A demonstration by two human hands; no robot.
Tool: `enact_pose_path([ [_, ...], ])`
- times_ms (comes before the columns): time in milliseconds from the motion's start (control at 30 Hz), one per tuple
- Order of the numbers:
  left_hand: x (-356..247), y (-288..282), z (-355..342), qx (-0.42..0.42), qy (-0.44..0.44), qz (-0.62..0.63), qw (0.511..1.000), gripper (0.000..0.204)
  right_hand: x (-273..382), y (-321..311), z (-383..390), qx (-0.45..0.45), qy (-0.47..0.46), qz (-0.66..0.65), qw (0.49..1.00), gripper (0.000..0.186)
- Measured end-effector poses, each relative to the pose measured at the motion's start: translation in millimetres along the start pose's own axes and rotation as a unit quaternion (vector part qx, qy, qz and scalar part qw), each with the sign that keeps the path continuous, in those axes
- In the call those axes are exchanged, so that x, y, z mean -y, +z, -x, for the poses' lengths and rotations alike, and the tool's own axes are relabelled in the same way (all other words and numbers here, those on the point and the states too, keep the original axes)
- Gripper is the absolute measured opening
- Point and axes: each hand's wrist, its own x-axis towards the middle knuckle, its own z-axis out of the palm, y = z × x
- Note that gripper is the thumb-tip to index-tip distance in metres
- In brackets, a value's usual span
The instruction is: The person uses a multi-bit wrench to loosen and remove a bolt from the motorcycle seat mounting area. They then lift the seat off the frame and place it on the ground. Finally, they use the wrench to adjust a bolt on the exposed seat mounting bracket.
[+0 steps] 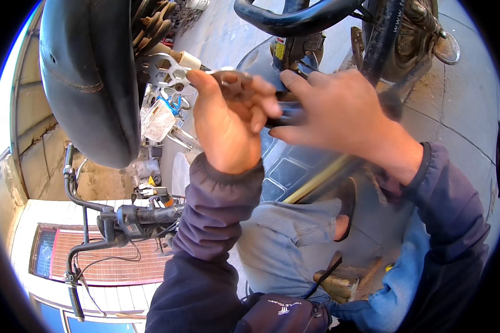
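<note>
My left hand [228, 127] is raised palm up, fingers curled, with its thumb pressed on a flat silver metal piece with hexagonal cut-outs [175, 72], which looks like a multi-hole spanner. Part of that piece is behind my fingers. To its right, my right hand [339, 108] closes round a short black tube-like part [290, 113], thumb below and fingers above; motion blurs it. The two hands nearly touch. Just beyond the right hand stands a dark frame post [280, 53] with a yellow label.
A large black saddle [89, 83] hangs close at the upper left. Handlebars [133, 219] lie in view below it. A curved black tube [300, 19] and a wheel [411, 39] are at the top. A ribbed footboard [286, 172] lies under my hands, above my jeans-clad leg [289, 233].
</note>
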Motion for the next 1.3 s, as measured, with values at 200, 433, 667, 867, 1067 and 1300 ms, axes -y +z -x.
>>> enact_pose_path([
  [200, 14, 24, -19, 0.022, 0.073, 0.113, 0.991, 0.05, -2, 4, 0, 0.016, 0.004, 0.01, 1.0, 0.054],
  [433, 15, 10, -8, 0.072, 0.079, 0.103, 0.989, 0.049, -4, 5, 2, 0.008, 0.006, 0.003, 1.0, 0.059],
  [667, 11, -15, 26, 0.052, 0.092, -0.144, 0.984, 0.05, -6, 2, 2, 0.019, -0.007, -0.006, 1.0, 0.063],
  [867, 5, -35, 25, -0.065, 0.088, -0.267, 0.957, 0.053, -6, 1, 2, 0.018, -0.011, -0.012, 1.0, 0.065],
  [1067, 3, -67, 14, -0.037, 0.114, -0.264, 0.957, 0.05, -5, -1, 1, 0.031, -0.013, -0.008, 0.999, 0.065],
  [1300, 11, -72, 7, -0.014, 0.157, -0.283, 0.946, 0.052, -4, -4, 1, 0.108, 0.029, -0.001, 0.994, 0.073],
])
